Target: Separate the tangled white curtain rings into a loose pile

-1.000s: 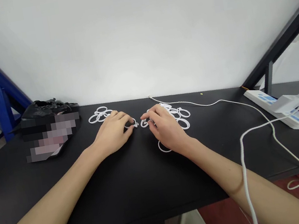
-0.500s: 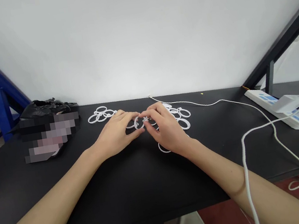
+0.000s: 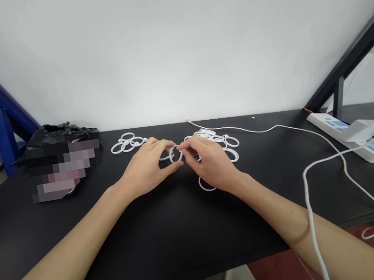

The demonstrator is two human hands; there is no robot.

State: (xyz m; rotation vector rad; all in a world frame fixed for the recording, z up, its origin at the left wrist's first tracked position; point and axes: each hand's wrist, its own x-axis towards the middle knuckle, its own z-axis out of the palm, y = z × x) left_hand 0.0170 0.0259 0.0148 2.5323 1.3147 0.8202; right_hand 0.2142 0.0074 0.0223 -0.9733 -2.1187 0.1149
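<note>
Near the middle of the black table, a thin white ring (image 3: 171, 158) stands on edge between my two hands. My left hand (image 3: 146, 168) grips its left side, thumb below and fingers above. With thumb and index finger together, my right hand (image 3: 214, 161) pinches the ring's right side, where a small white piece shows between the fingertips. Another white ring lies partly behind the left fingers. To the left is a cluster of linked white rings (image 3: 127, 143). More white rings (image 3: 207, 132) lie beyond the right hand, and one loop (image 3: 203, 188) is partly hidden under it.
A white cable (image 3: 278, 126) runs across the table to the right and hangs over my right forearm. At the right stands a white power strip (image 3: 327, 121) with plugged-in adapters. A black plastic bag (image 3: 58, 132) and a pixelated item (image 3: 65, 172) lie at the left.
My right fingers have drawn down and closed into a tighter pinch at the ring's right side. More of the rings behind that hand now shows. The left hand has barely moved.
</note>
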